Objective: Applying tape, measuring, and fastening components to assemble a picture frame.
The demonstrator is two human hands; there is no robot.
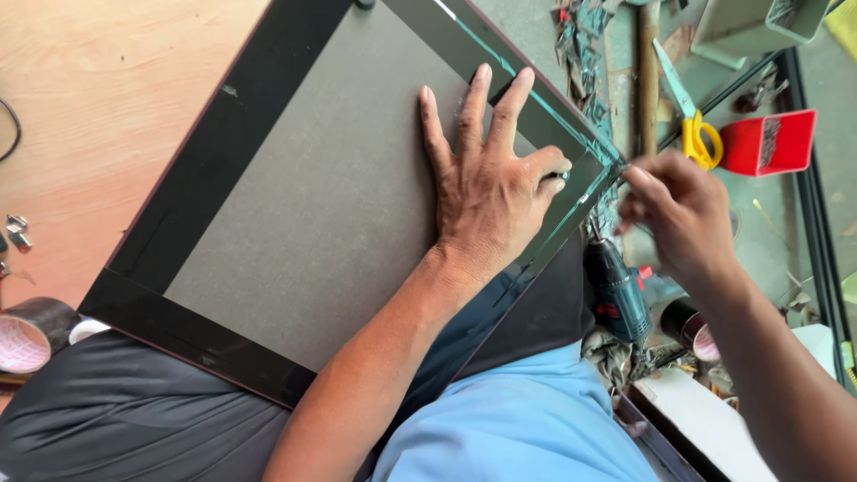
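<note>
A large picture frame (178,232) with a black taped border lies face down, its grey backing board (321,196) up. My left hand (486,178) presses flat on the board near the right corner, fingers spread over the black tape. My right hand (674,210) is pinched at that corner (616,165), fingers closed on something small, apparently the tape's edge, though I cannot make it out.
Yellow-handled scissors (692,125), a red tray (769,143) and a dark drill (616,290) lie to the right. A roll of dark tape (31,332) sits at the lower left on the wooden table (98,98). Scraps of tape (580,45) lie beyond the frame.
</note>
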